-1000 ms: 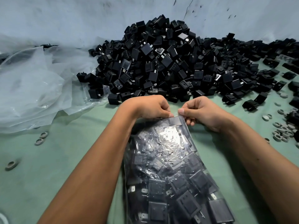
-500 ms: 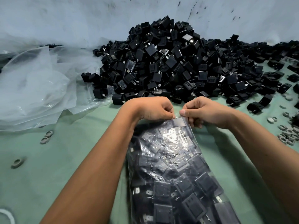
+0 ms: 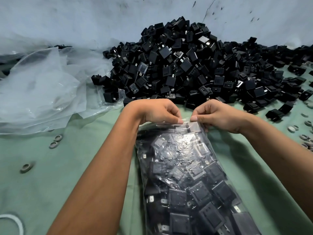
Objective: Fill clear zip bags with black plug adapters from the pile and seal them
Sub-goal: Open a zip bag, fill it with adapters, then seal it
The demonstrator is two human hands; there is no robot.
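Note:
A clear zip bag [image 3: 189, 175] full of black plug adapters lies on the green surface, its mouth pointing away from me. My left hand [image 3: 157, 111] pinches the bag's top strip with thumb and fingers. Just to its right, my right hand [image 3: 218, 114] pinches the same strip, thumb tips almost touching. A large pile of black plug adapters [image 3: 194, 65] rises right behind both hands against the wall.
Crumpled empty clear bags [image 3: 42, 89] lie at the left. Small grey rings [image 3: 55, 141] dot the green cloth at left, and more rings [image 3: 304, 138] sit at the right edge. A white ring [image 3: 11, 223] shows at the bottom left corner.
Both hands keep pinching the bag's top strip and have shifted slightly along it; the view has tilted down a little. The bag stays in place.

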